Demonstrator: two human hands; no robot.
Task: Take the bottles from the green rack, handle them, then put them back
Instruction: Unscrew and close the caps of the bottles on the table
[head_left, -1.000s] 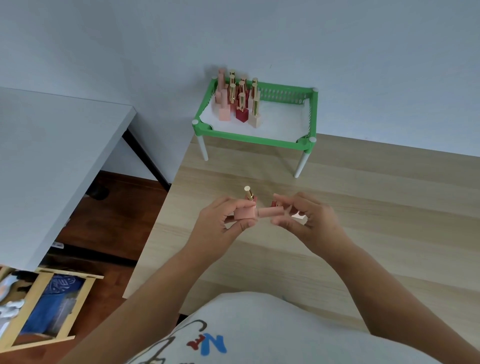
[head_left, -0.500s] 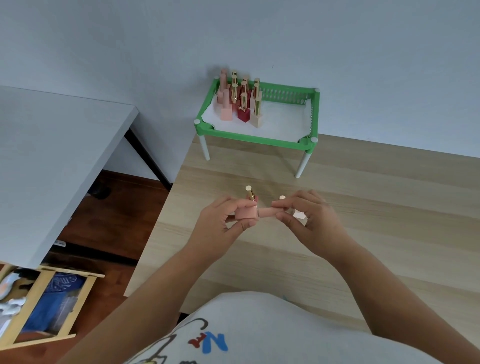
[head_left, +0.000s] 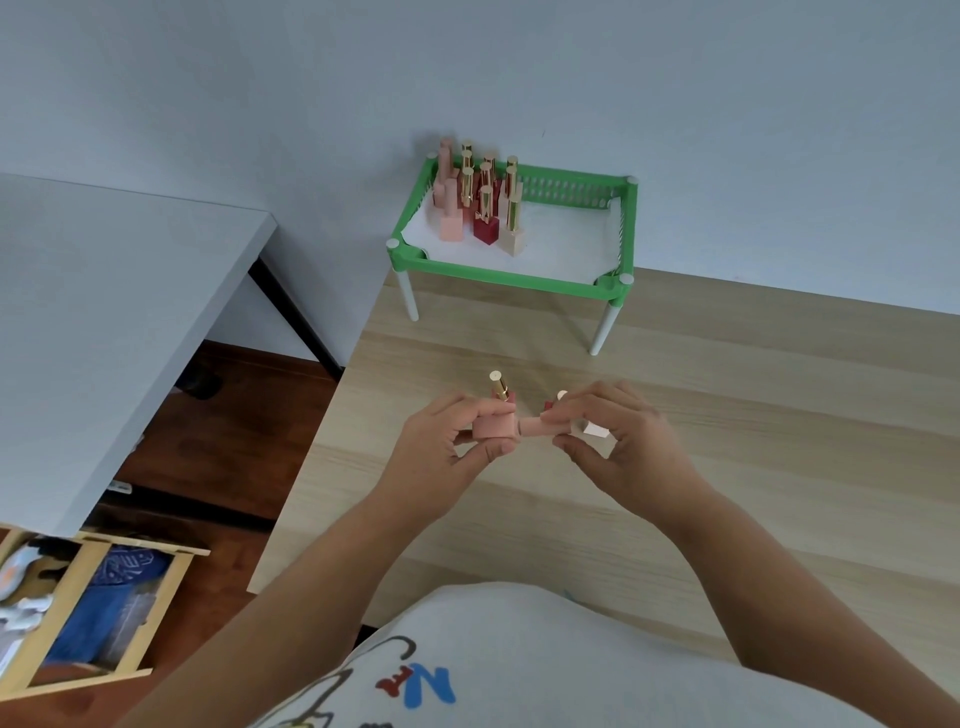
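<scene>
A pink bottle (head_left: 493, 427) lies sideways between my hands, above the wooden table (head_left: 753, 415). My left hand (head_left: 441, 452) pinches its square body. My right hand (head_left: 618, 441) grips its pink cap (head_left: 535, 427). Behind my hands, on the table, stand a dark red bottle with a gold cap (head_left: 500, 387), partly hidden, another red bottle (head_left: 551, 404) and a beige one (head_left: 595, 430), mostly covered by my right fingers. The green rack (head_left: 514, 275) on white legs stands at the back against the wall, with several pink, red and beige bottles (head_left: 485, 208) upright in its left corner.
A grey table (head_left: 104, 312) stands to the left across a gap over dark wooden floor. A wooden crate (head_left: 78, 613) with blue items sits on the floor at lower left. The wooden table's left edge runs just beside my left forearm.
Both hands stay in place on the pink bottle; my right fingers have shifted slightly along its cap. Otherwise only the view has moved a little.
</scene>
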